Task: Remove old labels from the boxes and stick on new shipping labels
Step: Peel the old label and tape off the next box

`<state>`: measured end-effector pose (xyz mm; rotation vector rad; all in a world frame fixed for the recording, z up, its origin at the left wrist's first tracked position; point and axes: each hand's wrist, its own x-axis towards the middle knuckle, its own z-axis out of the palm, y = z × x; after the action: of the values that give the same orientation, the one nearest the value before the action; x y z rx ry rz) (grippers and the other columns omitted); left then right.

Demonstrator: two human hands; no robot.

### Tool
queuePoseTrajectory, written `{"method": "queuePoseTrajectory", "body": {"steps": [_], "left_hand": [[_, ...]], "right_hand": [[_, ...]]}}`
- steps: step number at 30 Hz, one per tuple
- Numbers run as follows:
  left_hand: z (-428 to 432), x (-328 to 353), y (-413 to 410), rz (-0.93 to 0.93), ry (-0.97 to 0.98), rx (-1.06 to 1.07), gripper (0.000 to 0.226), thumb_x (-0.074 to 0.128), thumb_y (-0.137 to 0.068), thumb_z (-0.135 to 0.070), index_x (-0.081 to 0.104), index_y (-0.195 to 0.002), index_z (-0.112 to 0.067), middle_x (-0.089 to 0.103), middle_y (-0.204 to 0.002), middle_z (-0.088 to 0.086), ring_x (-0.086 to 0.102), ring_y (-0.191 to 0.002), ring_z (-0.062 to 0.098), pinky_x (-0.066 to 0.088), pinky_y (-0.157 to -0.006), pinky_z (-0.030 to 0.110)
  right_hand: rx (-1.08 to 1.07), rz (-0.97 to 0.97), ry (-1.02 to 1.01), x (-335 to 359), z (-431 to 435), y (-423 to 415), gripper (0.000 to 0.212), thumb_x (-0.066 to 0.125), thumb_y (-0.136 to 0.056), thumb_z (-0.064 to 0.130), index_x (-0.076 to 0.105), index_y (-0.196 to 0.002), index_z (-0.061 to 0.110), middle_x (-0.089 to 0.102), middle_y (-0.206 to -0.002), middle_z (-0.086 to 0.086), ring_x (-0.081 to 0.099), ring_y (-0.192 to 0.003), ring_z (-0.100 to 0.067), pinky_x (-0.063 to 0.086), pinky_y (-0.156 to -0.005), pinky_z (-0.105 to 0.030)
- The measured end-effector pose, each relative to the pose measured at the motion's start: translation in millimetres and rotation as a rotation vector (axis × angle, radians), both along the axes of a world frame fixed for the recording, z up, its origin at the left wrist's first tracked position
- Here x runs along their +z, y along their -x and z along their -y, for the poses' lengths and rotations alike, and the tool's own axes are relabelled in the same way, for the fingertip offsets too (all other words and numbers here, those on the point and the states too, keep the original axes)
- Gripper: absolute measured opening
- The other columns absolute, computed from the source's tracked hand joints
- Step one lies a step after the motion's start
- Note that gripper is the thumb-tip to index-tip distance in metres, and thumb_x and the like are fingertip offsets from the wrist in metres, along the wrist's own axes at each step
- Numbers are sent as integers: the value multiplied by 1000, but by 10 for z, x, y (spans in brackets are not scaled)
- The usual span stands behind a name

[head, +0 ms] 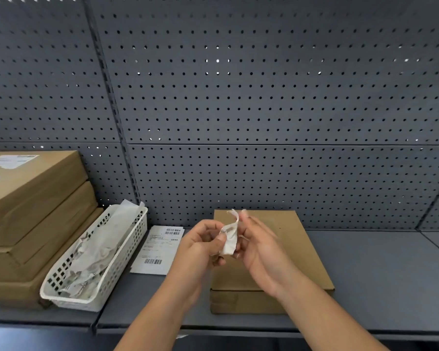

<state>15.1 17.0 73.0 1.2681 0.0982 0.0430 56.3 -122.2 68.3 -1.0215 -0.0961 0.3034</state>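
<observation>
A crumpled white old label (230, 236) is held above a flat brown cardboard box (289, 239) on the grey shelf. My left hand (200, 245) pinches the label's left side with thumb and fingers. My right hand (257, 245) holds its right side, fingers blurred. The box top shows a faint bare patch near its far edge. A flat sheet of new shipping labels (157, 249) with barcodes lies on the shelf, left of the box.
A white slotted plastic basket (127, 252) full of crumpled label scraps stands left of the label sheet. A stack of brown boxes (31, 224) with a white label on top fills the far left. A dark pegboard wall (238, 97) backs the shelf.
</observation>
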Motion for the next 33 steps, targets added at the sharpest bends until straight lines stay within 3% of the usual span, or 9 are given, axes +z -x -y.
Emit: {"method": "queuePoseTrajectory", "body": {"steps": [3, 6, 9, 12, 18, 22, 25, 27, 33], "left_hand": [[-25, -18, -17, 28, -52, 107, 13, 64, -96, 0, 73, -96, -9, 67, -86, 11, 60, -72, 17, 50, -60, 27], [-2, -36, -22, 79, -69, 279, 13, 70, -92, -1, 79, -97, -9, 75, -88, 13, 69, -79, 18, 58, -68, 26], [45, -31, 1, 104, -22, 333, 13, 71, -92, -1, 79, -99, -8, 79, -92, 10, 75, -86, 20, 61, -74, 28], [111, -25, 49, 76, 50, 301, 14, 73, -92, -5, 79, -103, -8, 79, -99, 11, 76, -94, 21, 62, -82, 32], [72, -76, 91, -52, 255, 142, 28, 66, -99, -24, 73, -117, -3, 76, -116, 14, 72, -112, 26, 53, -100, 42], [13, -112, 68, -71, 355, 185, 30, 73, -93, -18, 70, -120, -4, 75, -118, 14, 73, -109, 25, 57, -88, 35], [-83, -115, 41, -91, 360, 205, 33, 75, -90, -12, 67, -120, -2, 75, -118, 17, 73, -103, 24, 57, -87, 34], [-149, -116, 43, -97, 336, 225, 19, 72, -91, -7, 67, -110, -5, 74, -117, 21, 73, -97, 23, 57, -88, 34], [-265, -145, 129, -11, 184, 311, 18, 78, -88, -8, 74, -105, -8, 76, -104, 11, 72, -97, 25, 59, -94, 41]], "right_hand": [[-17, 74, -4, -18, 35, 12, 22, 70, -92, 21, 68, -107, 4, 57, -81, -10, 47, -61, -14, 40, -56, -26], [-111, 258, 129, -80, 12, 84, 10, 71, -93, 12, 67, -98, 4, 61, -80, -12, 54, -66, -19, 47, -58, -28], [-184, 425, 334, -128, -56, 160, 6, 71, -95, 12, 68, -92, 7, 69, -80, -13, 63, -73, -20, 54, -67, -37], [-278, 561, 470, -155, -58, 146, 7, 74, -94, 17, 72, -87, 17, 67, -86, -4, 66, -78, -16, 56, -74, -35], [-322, 849, 770, -244, 15, 86, 20, 67, -99, 13, 77, -115, 20, 59, -99, 11, 62, -90, -17, 53, -76, -32], [-204, 1118, 994, -312, 102, 119, 42, 57, -102, 17, 59, -143, 24, 51, -124, 13, 51, -113, -11, 47, -94, -26], [-147, 1151, 989, -366, 147, 171, 46, 57, -100, 19, 57, -145, 23, 51, -140, 14, 49, -126, -10, 40, -106, -23], [-126, 1095, 921, -389, 162, 208, 45, 59, -98, 14, 60, -142, 24, 51, -145, 17, 48, -134, -8, 34, -111, -17], [-141, 961, 727, -293, 79, 258, 38, 58, -100, -2, 70, -128, 19, 63, -130, 14, 60, -124, -13, 46, -101, -18]]}}
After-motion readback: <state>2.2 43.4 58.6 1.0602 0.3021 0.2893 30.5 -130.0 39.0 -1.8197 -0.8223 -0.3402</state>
